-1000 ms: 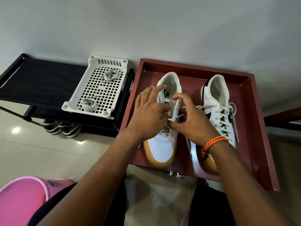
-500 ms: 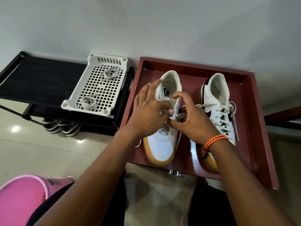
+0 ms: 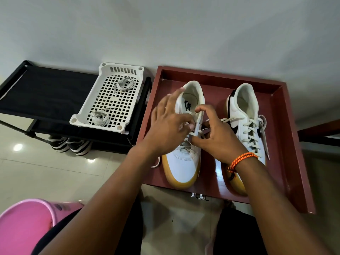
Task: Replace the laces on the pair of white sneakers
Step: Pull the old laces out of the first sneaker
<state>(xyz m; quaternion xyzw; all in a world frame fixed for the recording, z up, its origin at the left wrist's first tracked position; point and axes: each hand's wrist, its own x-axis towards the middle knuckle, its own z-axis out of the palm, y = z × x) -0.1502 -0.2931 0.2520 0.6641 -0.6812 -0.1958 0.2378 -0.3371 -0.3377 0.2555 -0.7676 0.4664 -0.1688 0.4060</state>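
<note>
Lace (image 3: 190, 135) – soft, light, limp; best held near its stiff tip. Left hand (image 3: 170, 126) and right hand (image 3: 214, 138) each pinch it over near-left sneaker (image 3: 184, 162).

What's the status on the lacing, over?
Both hands, left and right, pinching the lace on the left sneaker. Right sneaker fully laced. Two lace bundles in the white basket. Nothing in the way.

Wall (image 3: 165, 30): plain, pale grey-white, unmarked. Floor (image 3: 46, 173): glossy light tiles, two bright light reflections (image 3: 18, 147). Black fabric-shelf rack (image 3: 42, 96) against wall, left side; striped footwear (image 3: 70, 147) beneath it. Pink plastic bucket (image 3: 24, 227) at lower left. Dark wooden furniture edge (image 3: 320, 130) at right.
</note>
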